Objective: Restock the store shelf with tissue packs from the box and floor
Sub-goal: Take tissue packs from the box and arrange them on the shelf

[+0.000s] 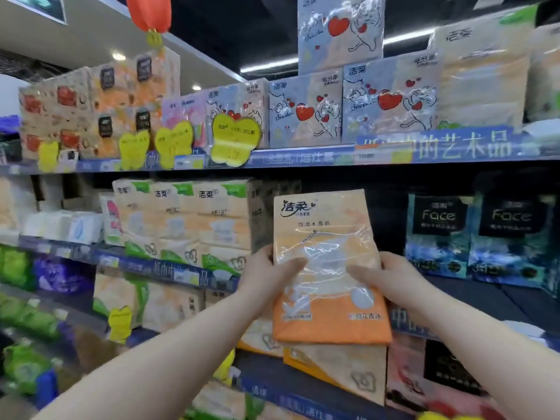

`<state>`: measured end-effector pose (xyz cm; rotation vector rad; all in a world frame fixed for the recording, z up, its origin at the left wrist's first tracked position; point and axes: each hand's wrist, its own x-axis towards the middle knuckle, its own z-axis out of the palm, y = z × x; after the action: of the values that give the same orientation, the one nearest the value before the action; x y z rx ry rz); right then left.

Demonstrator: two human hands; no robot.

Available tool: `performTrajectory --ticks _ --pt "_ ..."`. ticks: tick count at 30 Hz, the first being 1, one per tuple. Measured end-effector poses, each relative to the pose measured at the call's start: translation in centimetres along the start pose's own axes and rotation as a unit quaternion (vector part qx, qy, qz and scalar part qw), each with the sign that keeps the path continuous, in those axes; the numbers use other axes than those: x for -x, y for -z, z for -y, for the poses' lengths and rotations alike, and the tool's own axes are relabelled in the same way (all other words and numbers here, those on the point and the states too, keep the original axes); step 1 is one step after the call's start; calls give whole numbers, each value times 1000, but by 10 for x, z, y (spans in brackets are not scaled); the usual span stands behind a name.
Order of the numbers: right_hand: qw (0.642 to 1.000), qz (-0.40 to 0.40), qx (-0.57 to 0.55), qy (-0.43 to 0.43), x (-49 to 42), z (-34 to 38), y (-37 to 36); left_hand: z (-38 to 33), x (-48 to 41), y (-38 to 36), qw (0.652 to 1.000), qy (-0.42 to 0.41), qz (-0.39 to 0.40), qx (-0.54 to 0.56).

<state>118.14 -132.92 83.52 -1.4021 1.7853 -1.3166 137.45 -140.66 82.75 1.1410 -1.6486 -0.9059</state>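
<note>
At the middle shelf [485,298], head view, you hold one orange tissue pack [328,325] upright in front of the dark gap between the peach stack [188,219] and the teal Face packs [438,234]. Your left hand [266,278] grips the pack's left edge and your right hand [391,278] grips its right edge. On each, the thumb lies across the clear front film and the fingers pass behind. The hands are apart, with the pack clamped between them. The pack is not on the shelf.

Assessment: the placing step is in hand and this pack is not yet stocked. The next move calls for carrying it forward into the gap, label outward, and setting it down on the bare board without nudging the peach stack.

Not verifiable:
- The gap is too dark to show its depth or what stands at the back.
- Your fingers behind the pack are hidden.
- The pack's lower edge overlaps another orange pack [342,371] below; contact cannot be told.
- Box and floor are out of frame, so remaining stock cannot be judged.
- The left side is blurred.
</note>
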Motion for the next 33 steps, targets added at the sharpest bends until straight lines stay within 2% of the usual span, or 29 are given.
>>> performTrajectory --ticks 9,14,17,25,33 --pt "998 -59 -13 -30 -95 18 -18 14 -138 -12 993 -67 87 35" --pt "995 -95 -9 -4 -141 8 -17 19 -180 -34 988 -77 115 69" --pt "994 -105 23 1 -175 -6 -18 21 -205 -48 990 -52 108 78" --pt "988 -136 57 -42 -257 -49 -27 38 -267 -85 997 11 74 19" --pt "995 -85 43 -9 -310 -68 -38 63 -299 -103 999 -2 35 -14"
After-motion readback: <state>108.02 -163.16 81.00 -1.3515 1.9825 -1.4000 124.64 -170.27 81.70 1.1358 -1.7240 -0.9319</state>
